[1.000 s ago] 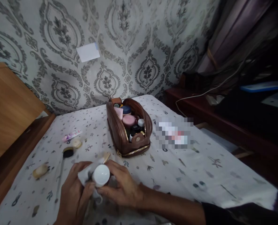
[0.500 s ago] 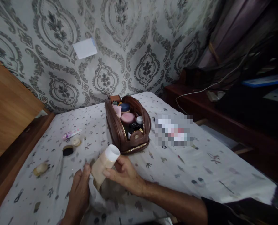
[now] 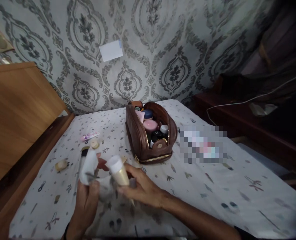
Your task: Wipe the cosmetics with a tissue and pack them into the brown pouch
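Note:
My right hand is closed around a beige tube with a white cap, held tilted over the bed-like patterned sheet, cap end up. In my left hand is a white cloth, pinched between thumb and fingers and draped over them. Cloth and tube are close together; motion blur hides whether they touch. Just beyond the hands stands a brown toiletry bag, unzipped, with a pink-lidded jar, a blue-lidded jar and a white cap showing inside.
On the patterned sheet at left lie a pink-and-white tube, a small cream-coloured item, a dark round item and a yellowish item. A pixelated item lies right of the bag. A wooden panel borders the left.
The view has turned left, so the scene sits farther right. My left hand has raised the cloth beside the tube, and the tube has tipped the other way in my right hand.

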A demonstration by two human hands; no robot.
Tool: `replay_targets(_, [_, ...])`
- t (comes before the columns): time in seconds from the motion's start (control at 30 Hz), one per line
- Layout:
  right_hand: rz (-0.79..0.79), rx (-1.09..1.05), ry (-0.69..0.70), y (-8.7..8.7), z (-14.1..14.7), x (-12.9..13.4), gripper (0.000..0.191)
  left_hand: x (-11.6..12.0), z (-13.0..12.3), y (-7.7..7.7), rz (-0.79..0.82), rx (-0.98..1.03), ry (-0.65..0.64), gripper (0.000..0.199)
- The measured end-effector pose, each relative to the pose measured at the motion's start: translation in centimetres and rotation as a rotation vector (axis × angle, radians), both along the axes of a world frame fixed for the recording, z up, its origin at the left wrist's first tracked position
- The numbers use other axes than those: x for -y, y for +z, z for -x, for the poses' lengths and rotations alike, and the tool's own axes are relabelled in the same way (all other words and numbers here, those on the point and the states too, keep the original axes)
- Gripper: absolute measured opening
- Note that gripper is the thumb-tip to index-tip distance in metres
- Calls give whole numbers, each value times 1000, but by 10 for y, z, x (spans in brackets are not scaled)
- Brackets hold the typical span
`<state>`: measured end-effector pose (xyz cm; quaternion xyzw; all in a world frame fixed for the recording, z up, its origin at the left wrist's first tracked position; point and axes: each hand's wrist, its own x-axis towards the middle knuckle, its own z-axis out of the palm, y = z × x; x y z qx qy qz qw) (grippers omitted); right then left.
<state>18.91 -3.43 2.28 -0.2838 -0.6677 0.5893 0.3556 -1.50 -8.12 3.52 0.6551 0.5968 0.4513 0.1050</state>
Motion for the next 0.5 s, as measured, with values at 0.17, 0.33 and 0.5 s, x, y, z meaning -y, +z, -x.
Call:
replay_targets(0.17, [-201, 123, -13, -6, 4, -1, 30, -1, -21, 22, 46, -175, -229, 23])
replay_targets(0.33, [170, -82, 32, -8, 2, -6, 61, -9, -22, 23, 151, 84, -11, 40])
replay_targets(0.5, [606, -299, 151, -11, 5, -7, 62, -16, -9, 21, 215, 338, 75, 39])
